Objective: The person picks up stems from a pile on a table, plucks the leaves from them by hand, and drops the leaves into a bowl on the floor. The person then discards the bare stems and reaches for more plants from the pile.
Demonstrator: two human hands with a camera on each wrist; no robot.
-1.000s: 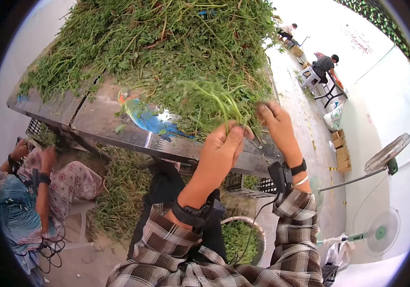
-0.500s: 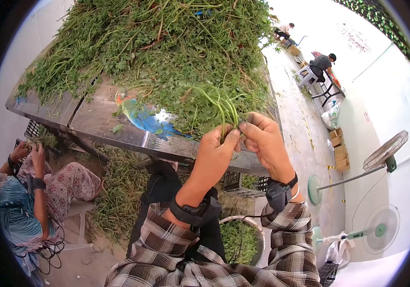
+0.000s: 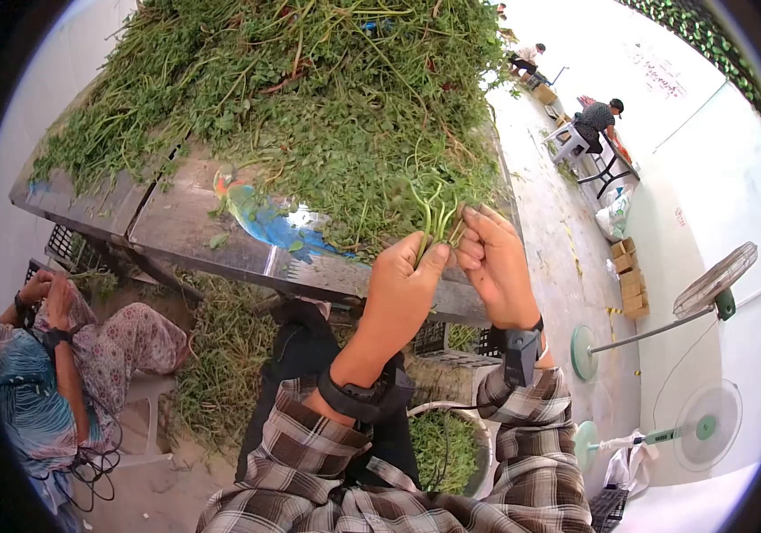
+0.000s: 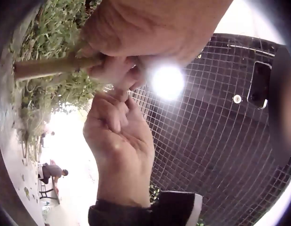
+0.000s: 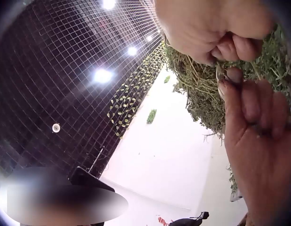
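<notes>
While the left hand [image 3: 403,286] grips the stems [image 3: 432,220], right fingers [image 3: 472,242] pinch them.

right hand [image 3: 491,266] has closed in on stems [image 3: 434,220] the left hand [image 3: 407,277] grips.

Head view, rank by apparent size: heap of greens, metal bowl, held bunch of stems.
1. heap of greens, far the largest.
2. metal bowl, partly hidden.
3. bunch of stems, smallest.
</notes>
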